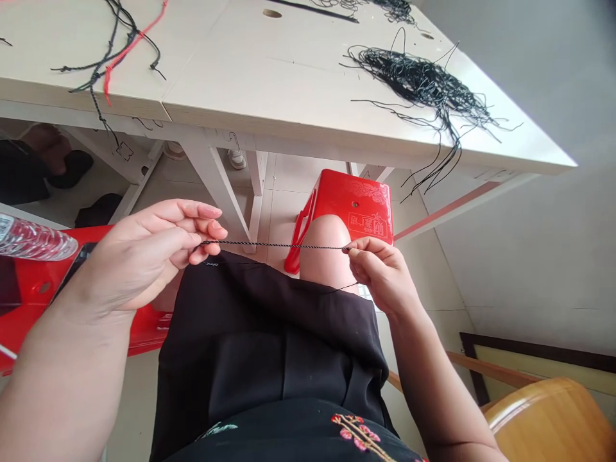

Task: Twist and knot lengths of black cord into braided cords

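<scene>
A thin black twisted cord is stretched nearly level between my two hands, above my lap. My left hand pinches its left end between thumb and forefinger, the other fingers loosely curled. At the cord's right end, my right hand grips it with thumb and fingertips. A loose thread tail trails below the right hand over the black skirt. On the table above lie a tangled bundle of black cords and, at the left, several knotted black cords with a red cord.
The pale table crosses the top, some threads hanging over its edge. A red plastic stool stands under it. At the left, a clear plastic bottle lies on a red stool. A wooden chair is at lower right, beside the wall.
</scene>
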Demonstrator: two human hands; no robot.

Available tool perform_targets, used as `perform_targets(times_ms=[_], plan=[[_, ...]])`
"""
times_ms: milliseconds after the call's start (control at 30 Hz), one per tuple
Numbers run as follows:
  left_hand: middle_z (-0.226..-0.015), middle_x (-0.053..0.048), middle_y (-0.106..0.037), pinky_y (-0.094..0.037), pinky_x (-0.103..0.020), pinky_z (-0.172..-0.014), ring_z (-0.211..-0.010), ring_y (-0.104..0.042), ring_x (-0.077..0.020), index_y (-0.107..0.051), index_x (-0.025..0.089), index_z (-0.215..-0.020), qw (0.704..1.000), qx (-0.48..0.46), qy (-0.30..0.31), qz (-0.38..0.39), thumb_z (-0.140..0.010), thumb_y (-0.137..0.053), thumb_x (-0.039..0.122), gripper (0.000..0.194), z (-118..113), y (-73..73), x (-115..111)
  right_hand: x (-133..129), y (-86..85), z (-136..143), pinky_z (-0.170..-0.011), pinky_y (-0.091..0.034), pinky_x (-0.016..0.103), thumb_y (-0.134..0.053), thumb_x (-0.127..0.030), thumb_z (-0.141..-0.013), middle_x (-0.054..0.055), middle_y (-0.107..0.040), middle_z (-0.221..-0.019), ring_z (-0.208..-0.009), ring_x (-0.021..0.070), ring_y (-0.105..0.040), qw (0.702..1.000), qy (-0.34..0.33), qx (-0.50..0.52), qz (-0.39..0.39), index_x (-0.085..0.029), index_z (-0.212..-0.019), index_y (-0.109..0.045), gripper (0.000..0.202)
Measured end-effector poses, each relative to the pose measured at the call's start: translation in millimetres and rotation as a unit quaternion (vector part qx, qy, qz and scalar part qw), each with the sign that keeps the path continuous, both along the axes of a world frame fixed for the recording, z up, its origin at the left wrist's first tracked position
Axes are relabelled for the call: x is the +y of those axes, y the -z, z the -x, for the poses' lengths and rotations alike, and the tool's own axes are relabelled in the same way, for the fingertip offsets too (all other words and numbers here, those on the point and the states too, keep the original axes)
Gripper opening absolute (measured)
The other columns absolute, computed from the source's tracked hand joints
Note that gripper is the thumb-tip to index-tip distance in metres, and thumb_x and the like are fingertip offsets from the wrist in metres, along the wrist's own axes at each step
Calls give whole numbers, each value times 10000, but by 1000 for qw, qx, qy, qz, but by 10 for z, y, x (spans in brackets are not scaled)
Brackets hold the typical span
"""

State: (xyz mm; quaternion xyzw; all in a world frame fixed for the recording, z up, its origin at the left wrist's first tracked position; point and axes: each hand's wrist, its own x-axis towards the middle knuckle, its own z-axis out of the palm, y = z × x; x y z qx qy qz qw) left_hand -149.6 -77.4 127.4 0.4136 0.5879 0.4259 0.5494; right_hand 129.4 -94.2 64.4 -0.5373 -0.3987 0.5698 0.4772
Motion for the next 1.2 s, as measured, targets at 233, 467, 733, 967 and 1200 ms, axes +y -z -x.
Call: perform_targets(times_ms=[233, 467, 733, 967, 1200], plan=[[-858, 6, -698, -424, -204, -458, -620, -606, -96, -676, 228, -900, 989, 123, 66, -52, -772, -648, 194, 136, -57, 96, -35, -90, -107, 82, -419, -288, 166, -632, -259, -785, -59, -509, -508, -443, 37, -382, 998, -58, -3, -5, -169, -703, -583, 131], [-863, -4, -710, -542, -236, -660, -731, -653, -132, -698, 248, -973, 949, 131, 235, -163, -766, -659, 258, 210, -576, 191, -212, -156, -268, 285, -481, -395, 185, -587, -266, -827, -29, -589, -574, -497, 60, -476, 981, -173, -73, -55, -168, -739, -577, 132], [-697, 22, -648, -465, -202, -574, -579, -555, -82, -684, 189, -763, 886, 289, 221, -289, -775, -572, 142, 122, -708, 161, -240, -205, -296, 336, -528, -406, 186, -547, -256, -858, -24, -575, -639, -587, 74, -494, 952, -195, -189, -142, -167, -758, -575, 136], [-572, 25, -577, -399, -264, -513, -526, -489, -115, -564, 217, -604, 859, 353, 171, -328, -696, -525, 128, 134, -773, 201, -250, -232, -219, 437, -459, -332, 161, -534, -100, -787, -58, -524, -566, -492, 39, -393, 897, -122, -299, -303, -168, -690, -550, 120], [-548, 28, -559, -398, -249, -476, -501, -493, -106, -583, 214, -609, 915, 260, 187, -245, -687, -544, 132, 120, -701, 179, -249, -238, -211, 470, -451, -341, 162, -541, -136, -824, -52, -515, -572, -496, 41, -406, 924, -133, -222, -280, -171, -677, -538, 151]])
